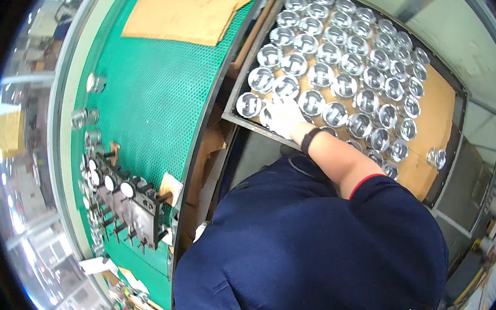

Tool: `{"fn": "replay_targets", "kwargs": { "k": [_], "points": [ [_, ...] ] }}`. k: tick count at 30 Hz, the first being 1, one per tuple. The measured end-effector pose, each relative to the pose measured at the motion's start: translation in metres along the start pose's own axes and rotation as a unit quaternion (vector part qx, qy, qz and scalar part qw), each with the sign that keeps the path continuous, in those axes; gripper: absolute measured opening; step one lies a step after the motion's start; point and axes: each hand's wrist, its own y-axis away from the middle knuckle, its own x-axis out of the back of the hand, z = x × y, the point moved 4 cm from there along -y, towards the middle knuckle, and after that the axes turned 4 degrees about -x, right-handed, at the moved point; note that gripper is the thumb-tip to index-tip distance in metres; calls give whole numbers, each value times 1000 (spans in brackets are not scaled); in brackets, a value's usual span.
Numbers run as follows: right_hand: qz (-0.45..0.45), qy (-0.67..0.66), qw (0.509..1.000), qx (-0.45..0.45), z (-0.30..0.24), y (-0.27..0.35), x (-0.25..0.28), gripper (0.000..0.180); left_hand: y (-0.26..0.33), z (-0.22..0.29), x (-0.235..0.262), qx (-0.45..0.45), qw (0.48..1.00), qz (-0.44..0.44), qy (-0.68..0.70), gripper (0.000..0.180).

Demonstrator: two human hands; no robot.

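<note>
My right hand [284, 116], in a white glove with a dark band at the wrist, reaches into the near left corner of a framed tray [240, 123]. Its fingers curl over a shiny metal piston [265, 118], which the glove partly covers. Rows of similar pistons [335, 113] stand on brown cardboard around it. Of my left hand [200, 230], only a small patch of white glove shows beside my body at the bench edge; its fingers are hidden.
Left of me runs a bench with a green mat [147, 97]. On it stand a black fixture with several dial gauges [127, 190], a row of pistons [96, 82] along the far edge, and brown cardboard sheets [181, 7]. A lone piston [436, 157] sits at the tray's right side.
</note>
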Motion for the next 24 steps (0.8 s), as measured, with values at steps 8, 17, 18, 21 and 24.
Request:
{"fn": "replay_targets", "kwargs": {
  "k": [8,17,18,21,24],
  "points": [
    [-186,91,970,-124,94,130,-9,69,-31,33,30,-26,999,-3,-43,45],
    [47,66,952,-296,125,180,48,70,-76,120,43,-102,992,-24,-76,44],
    [40,84,938,-334,134,194,50,72,-80,124,42,-108,991,-30,-75,44],
    [-62,58,907,-413,175,238,39,77,-68,170,45,-123,986,-64,-89,41],
    [-205,11,897,-391,185,254,26,79,-67,182,51,-133,978,-50,-154,40]
  ]
}}
